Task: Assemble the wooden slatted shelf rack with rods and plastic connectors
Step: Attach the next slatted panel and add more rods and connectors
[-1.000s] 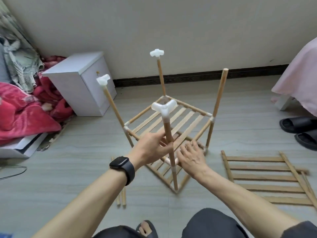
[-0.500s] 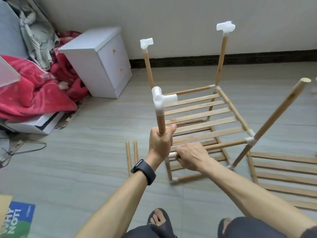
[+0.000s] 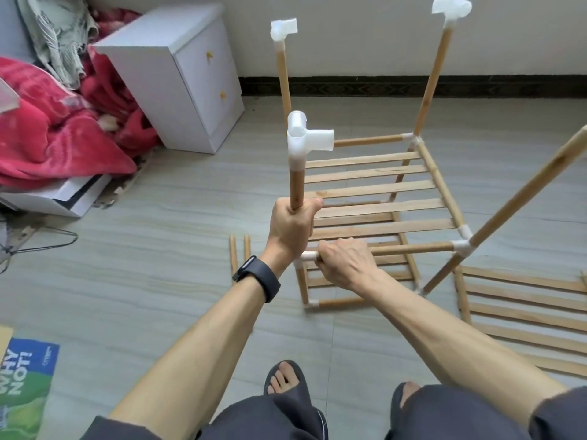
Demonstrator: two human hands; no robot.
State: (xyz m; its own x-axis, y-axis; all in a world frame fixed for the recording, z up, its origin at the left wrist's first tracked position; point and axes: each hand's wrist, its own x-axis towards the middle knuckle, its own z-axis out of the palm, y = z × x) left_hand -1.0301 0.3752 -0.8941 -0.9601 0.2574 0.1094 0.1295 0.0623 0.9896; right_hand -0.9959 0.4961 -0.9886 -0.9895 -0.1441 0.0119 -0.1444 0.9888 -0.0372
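The partly built rack stands on the floor, its slatted shelf [image 3: 374,198] framed by rods and white plastic connectors. My left hand [image 3: 290,230] grips the near-left upright rod [image 3: 297,188], which carries a white three-way connector [image 3: 303,138] on top. My right hand [image 3: 344,265] grips the front horizontal rod [image 3: 413,249] near its left corner joint. Two far uprights carry connectors at back left [image 3: 282,28] and back right [image 3: 451,7]. The near-right upright [image 3: 533,188] leans right with a bare top end.
A loose slatted panel [image 3: 521,309] lies on the floor at right. Two short rods [image 3: 238,252] lie left of the rack. A white cabinet [image 3: 178,74] and red bedding [image 3: 57,128] sit at back left. My sandalled feet [image 3: 286,382] are close below.
The rack has turned so its front rod faces me and it looms larger in view. My left hand stays on the upright; my right hand now grips the front rod.
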